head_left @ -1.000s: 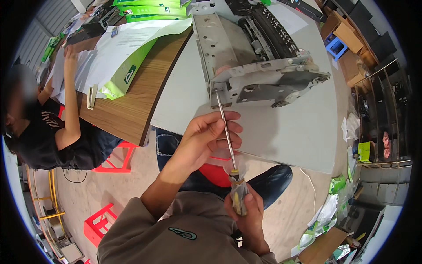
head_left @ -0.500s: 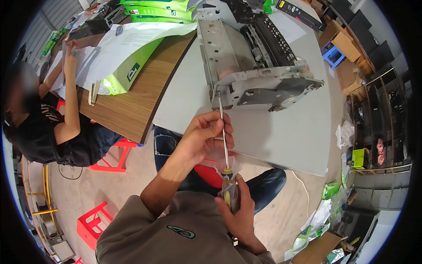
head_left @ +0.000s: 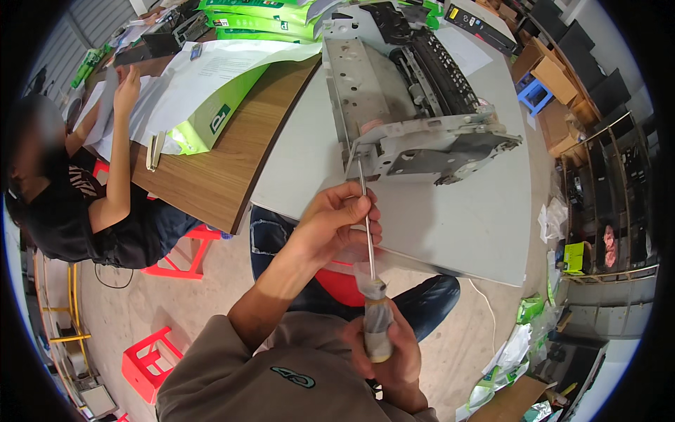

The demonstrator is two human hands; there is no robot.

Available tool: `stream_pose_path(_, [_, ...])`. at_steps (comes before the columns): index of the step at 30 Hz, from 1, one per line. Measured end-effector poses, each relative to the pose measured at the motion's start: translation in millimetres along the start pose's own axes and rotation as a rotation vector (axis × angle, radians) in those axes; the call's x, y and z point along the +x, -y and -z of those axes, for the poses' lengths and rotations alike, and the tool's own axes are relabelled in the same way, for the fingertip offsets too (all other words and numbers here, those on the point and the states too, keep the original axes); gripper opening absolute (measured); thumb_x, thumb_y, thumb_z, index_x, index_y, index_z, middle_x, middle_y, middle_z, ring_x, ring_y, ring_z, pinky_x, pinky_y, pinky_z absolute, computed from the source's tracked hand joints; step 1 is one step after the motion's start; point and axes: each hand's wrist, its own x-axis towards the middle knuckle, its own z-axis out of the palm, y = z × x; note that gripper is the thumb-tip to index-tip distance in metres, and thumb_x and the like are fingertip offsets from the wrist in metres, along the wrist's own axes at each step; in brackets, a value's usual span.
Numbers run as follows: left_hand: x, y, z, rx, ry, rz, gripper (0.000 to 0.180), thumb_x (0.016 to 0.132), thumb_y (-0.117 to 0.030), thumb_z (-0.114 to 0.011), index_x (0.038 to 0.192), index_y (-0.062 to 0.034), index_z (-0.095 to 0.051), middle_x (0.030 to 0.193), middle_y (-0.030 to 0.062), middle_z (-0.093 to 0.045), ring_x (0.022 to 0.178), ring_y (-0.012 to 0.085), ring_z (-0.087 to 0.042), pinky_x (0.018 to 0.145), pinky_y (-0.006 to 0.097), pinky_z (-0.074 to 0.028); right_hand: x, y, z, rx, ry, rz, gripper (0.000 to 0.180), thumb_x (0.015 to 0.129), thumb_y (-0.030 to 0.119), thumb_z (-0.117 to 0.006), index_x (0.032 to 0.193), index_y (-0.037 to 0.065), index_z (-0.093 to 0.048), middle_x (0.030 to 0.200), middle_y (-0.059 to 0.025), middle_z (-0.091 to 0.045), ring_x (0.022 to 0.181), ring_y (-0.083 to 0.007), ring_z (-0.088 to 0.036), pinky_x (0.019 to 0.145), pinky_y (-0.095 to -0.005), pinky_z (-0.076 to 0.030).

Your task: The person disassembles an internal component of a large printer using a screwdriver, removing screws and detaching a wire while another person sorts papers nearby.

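A long screwdriver [head_left: 370, 252] runs from my lap up to a metal printer chassis [head_left: 408, 133] with black rollers and a perforated side plate. Its tip meets the near left corner of the frame, at a small bracket; the screw itself is too small to make out. My left hand [head_left: 339, 219] pinches the shaft a little below the tip. Lower down, my right hand [head_left: 390, 346] grips the handle, which is wrapped in clear plastic, with its fingers on both sides and slightly blurred by motion.
The chassis stands on a grey table [head_left: 464, 225]. A wooden table [head_left: 204, 179] at the left bears papers, a stapler [head_left: 154, 150] and green packages [head_left: 260, 21]. Beside it sits a person [head_left: 91, 190] handling sheets. A red stool [head_left: 149, 362] and a wire rack [head_left: 612, 197] stand around.
My right hand has shifted its grip around the handle, and the handle has turned. My left hand stays on the shaft. The whole view has shifted slightly. The person's hand has moved with the papers.
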Motion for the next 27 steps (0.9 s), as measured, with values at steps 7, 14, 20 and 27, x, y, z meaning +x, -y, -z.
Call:
stream_pose_path(7, [3,5,0,0.098,-0.020,-0.048,0.025,0.093,-0.023,-0.071,0.104,-0.0048,-0.057,0.083,0.0066,-0.064,0.073,0.0206,-0.069,0.069,0.038,-0.062,6,-13,-4,-0.884,-0.297,0.357,0.073,0.094,0.031,-0.063,0.150,0.000,-0.026,0.105,-0.0217,-0.060,0.054,-0.0183,-0.056,0.044,-0.0260,-0.044])
stream_pose_path(14, [-7,-10,-6,0.129,-0.022,0.042,0.029,0.091,-0.018,-0.073,0.110,0.0001,-0.061,0.096,0.0115,-0.068,0.081,0.0231,-0.071,0.070,0.039,-0.063,9,-3,8,-0.086,-0.061,0.135,0.070,0.097,0.032,-0.058,0.149,-0.002,-0.027,0.103,-0.0233,-0.060,0.052,-0.0173,-0.055,0.043,-0.0249,-0.041])
stream_pose_path(20, [0,-3,12,0.107,0.027,0.008,0.027,0.089,-0.014,-0.076,0.108,0.0004,-0.062,0.096,0.0105,-0.068,0.081,0.0221,-0.071,0.070,0.035,-0.062,6,-6,3,-0.351,-0.080,0.246,0.077,0.098,0.040,-0.057,0.151,-0.002,-0.021,0.110,-0.0267,-0.060,0.061,-0.0199,-0.062,0.047,-0.0265,-0.047])
stream_pose_path(27, [-6,-6,-8,0.088,0.021,0.007,0.027,0.092,-0.018,-0.072,0.108,0.0001,-0.062,0.095,0.0091,-0.068,0.086,0.0214,-0.070,0.076,0.035,-0.060,6,-6,0,-0.710,-0.192,0.211,0.078,0.093,0.018,-0.065,0.153,0.000,-0.019,0.113,-0.0261,-0.059,0.069,-0.0190,-0.064,0.048,-0.0263,-0.048])
